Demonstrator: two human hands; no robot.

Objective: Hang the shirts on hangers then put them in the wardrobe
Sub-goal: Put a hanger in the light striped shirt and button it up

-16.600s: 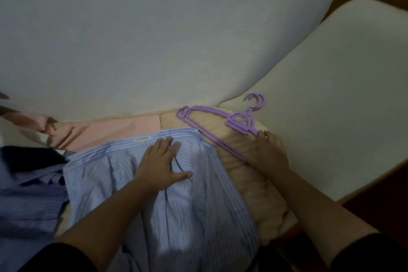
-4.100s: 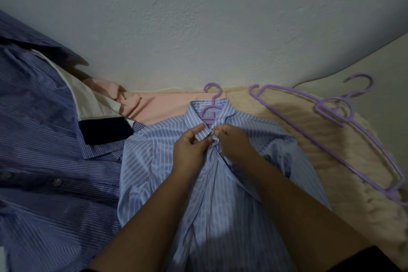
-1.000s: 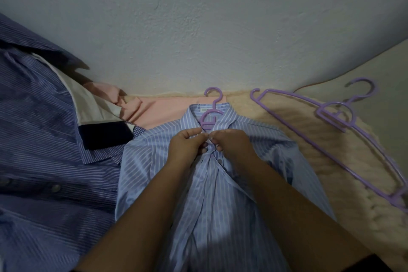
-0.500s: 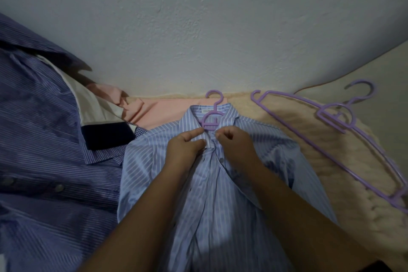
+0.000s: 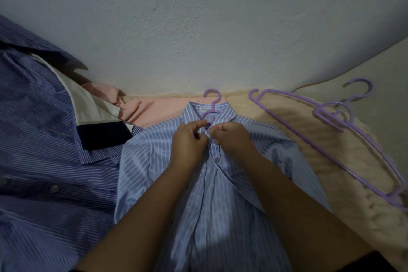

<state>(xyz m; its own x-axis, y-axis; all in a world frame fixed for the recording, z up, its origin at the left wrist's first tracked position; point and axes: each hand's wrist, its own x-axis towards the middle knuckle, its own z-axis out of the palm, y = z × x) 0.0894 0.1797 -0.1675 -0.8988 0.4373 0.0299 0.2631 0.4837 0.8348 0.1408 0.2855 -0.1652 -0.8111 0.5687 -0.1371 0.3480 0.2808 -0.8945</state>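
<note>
A dark shirt (image 5: 44, 161) lies at far left, a pink cloth (image 5: 152, 110) beside it. In the middle lies the striped shirt (image 5: 154, 161) (flat, front up), a hanger (image 5: 212, 104) poking from its collar. The left hand (image 5: 189, 141) and right hand (image 5: 231, 137) each pinch the placket below the collar. Spare hangers (image 5: 335, 139) lie on the fleece (image 5: 309, 150) at right.

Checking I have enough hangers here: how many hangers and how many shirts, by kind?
Purple plastic hangers: 3, one inside the light blue striped shirt, two stacked spare.
Shirts: 3, light blue striped, dark blue striped, pink.
Total: 6.
</note>
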